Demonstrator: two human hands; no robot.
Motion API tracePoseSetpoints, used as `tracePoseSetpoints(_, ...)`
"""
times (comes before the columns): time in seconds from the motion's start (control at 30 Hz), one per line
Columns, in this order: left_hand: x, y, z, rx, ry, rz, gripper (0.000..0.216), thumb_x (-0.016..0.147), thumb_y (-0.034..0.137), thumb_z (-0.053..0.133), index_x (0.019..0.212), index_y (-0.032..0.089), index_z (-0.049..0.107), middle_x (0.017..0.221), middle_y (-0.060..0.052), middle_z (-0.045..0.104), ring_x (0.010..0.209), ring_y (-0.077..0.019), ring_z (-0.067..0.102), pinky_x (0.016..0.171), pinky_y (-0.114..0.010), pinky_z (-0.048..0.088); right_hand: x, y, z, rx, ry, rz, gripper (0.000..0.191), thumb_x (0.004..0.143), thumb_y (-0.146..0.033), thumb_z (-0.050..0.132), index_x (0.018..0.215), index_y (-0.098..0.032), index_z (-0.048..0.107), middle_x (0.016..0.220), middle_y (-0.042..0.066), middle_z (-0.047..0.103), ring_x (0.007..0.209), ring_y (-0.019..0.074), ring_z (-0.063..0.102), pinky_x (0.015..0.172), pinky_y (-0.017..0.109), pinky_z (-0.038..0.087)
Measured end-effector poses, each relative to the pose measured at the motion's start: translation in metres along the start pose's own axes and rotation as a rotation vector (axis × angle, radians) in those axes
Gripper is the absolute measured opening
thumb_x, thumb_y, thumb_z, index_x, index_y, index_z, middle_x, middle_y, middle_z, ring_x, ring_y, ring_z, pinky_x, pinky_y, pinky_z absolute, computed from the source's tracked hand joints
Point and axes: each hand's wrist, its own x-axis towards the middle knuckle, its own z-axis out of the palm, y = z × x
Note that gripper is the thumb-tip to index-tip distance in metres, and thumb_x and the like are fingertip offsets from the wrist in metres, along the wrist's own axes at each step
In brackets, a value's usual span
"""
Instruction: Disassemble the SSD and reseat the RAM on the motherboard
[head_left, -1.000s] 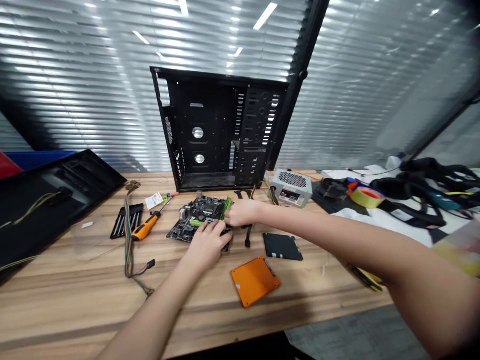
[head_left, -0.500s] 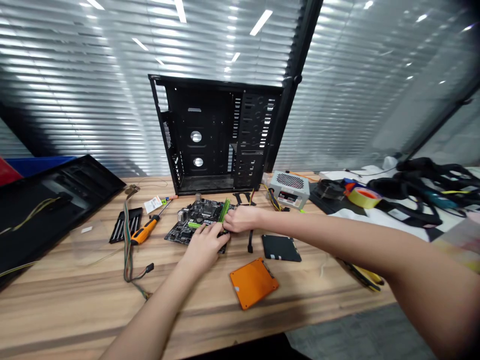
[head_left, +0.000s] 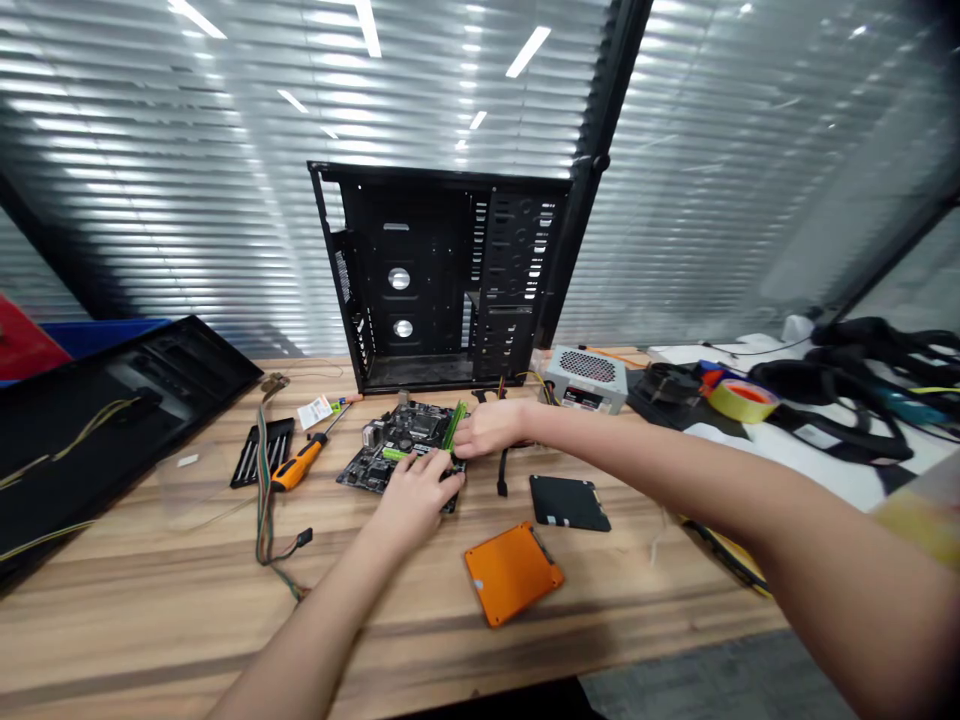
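A small black motherboard (head_left: 394,442) lies on the wooden table (head_left: 150,600) in front of an open, empty black computer case (head_left: 442,270). My left hand (head_left: 416,495) rests on the board's near right corner, fingers curled down onto it. My right hand (head_left: 487,428) is at the board's right edge, its fingers closed on the green memory stick (head_left: 452,424) standing in its slot.
An orange drive (head_left: 512,572) and a black drive (head_left: 568,502) lie to the right of my hands. An orange-handled screwdriver (head_left: 298,464), a bit holder (head_left: 261,450) and loose cables (head_left: 262,500) lie left. A power supply (head_left: 586,377), tape roll (head_left: 741,400) and case panel (head_left: 97,400) sit around.
Both hands stay at the motherboard; my right hand has shifted slightly along the memory stick. The view has tilted up a little.
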Motion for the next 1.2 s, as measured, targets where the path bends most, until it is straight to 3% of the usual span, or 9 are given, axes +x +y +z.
tracePoseSetpoints(0.23, 0.000, 0.001, 0.002, 0.009, 0.007, 0.008, 0.041, 0.078, 0.004, 0.052, 0.111, 0.024, 0.065, 0.115, -0.010, 0.059, 0.111, -0.0263, 0.055, 0.098, -0.046, 0.042, 0.014, -0.011, -0.001, 0.005, -0.005, 0.033, 0.021, 0.093, -0.008, 0.039, 0.093, -0.011, 0.060, 0.079, 0.008, 0.064, 0.069, 0.0183, 0.059, 0.051, 0.027, 0.039)
tracePoseSetpoints(0.47, -0.001, -0.001, 0.005, 0.010, 0.006, 0.013, 0.042, 0.079, 0.005, 0.051, 0.114, 0.024, 0.064, 0.117, -0.011, 0.058, 0.113, -0.0275, 0.055, 0.098, -0.048, 0.041, -0.005, -0.004, -0.003, 0.017, 0.013, 0.018, 0.021, 0.096, -0.012, 0.039, 0.106, -0.017, 0.058, 0.094, 0.007, 0.065, 0.081, 0.0176, 0.061, 0.053, 0.026, 0.039)
tracePoseSetpoints(0.73, -0.002, 0.000, 0.005, -0.007, 0.032, 0.015, 0.041, 0.076, 0.003, 0.053, 0.109, 0.024, 0.066, 0.115, -0.010, 0.059, 0.111, -0.0270, 0.055, 0.097, -0.047, 0.042, 0.017, -0.015, -0.009, 0.046, -0.007, 0.051, 0.022, 0.093, -0.008, 0.042, 0.089, -0.011, 0.063, 0.077, 0.008, 0.066, 0.068, 0.0186, 0.062, 0.054, 0.029, 0.040)
tracePoseSetpoints(1.0, -0.002, -0.002, 0.006, 0.006, 0.042, 0.027, 0.042, 0.077, 0.005, 0.055, 0.114, 0.024, 0.065, 0.116, -0.011, 0.059, 0.114, -0.0287, 0.054, 0.097, -0.047, 0.043, -0.008, -0.004, -0.003, 0.039, 0.037, 0.040, 0.023, 0.098, -0.013, 0.036, 0.104, -0.015, 0.058, 0.092, 0.007, 0.065, 0.083, 0.0182, 0.061, 0.057, 0.027, 0.039)
tracePoseSetpoints(1.2, -0.001, -0.001, 0.006, 0.003, 0.006, 0.022, 0.041, 0.077, 0.004, 0.054, 0.111, 0.022, 0.066, 0.117, -0.012, 0.058, 0.115, -0.0296, 0.054, 0.098, -0.049, 0.042, 0.011, -0.012, -0.005, 0.036, 0.003, 0.052, 0.021, 0.093, -0.009, 0.043, 0.094, -0.013, 0.063, 0.077, 0.007, 0.066, 0.069, 0.0200, 0.063, 0.053, 0.029, 0.039)
